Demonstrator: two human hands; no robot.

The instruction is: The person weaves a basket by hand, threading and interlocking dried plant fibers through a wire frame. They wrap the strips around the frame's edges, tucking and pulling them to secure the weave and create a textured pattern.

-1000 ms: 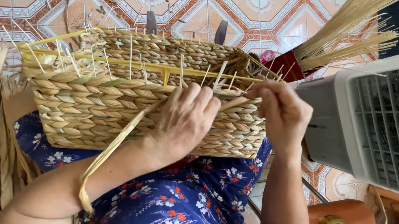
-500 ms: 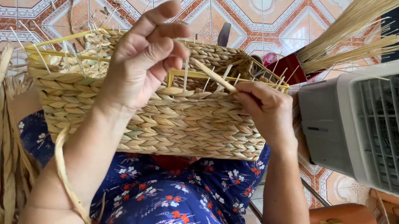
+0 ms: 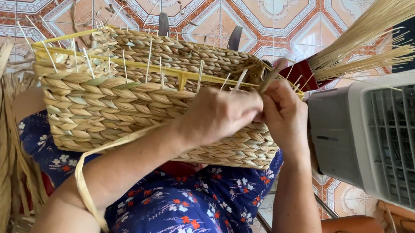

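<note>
On the person's lap, over the blue flowered cloth (image 3: 195, 214), rests the half-woven rush basket (image 3: 133, 120), thin uprights sticking from its yellow frame (image 3: 123, 61). Left hand (image 3: 220, 115) and right hand (image 3: 282, 116) meet at its right rim, both pinched around a flat rush strand (image 3: 272, 76). Weaving looks mid-row; the strand seems due tucking behind the neighbouring upright

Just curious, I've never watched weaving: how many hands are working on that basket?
2. The left hand lies on the basket front near its right end; the right hand pinches a strand at the right rim corner. None seem hidden.
</note>
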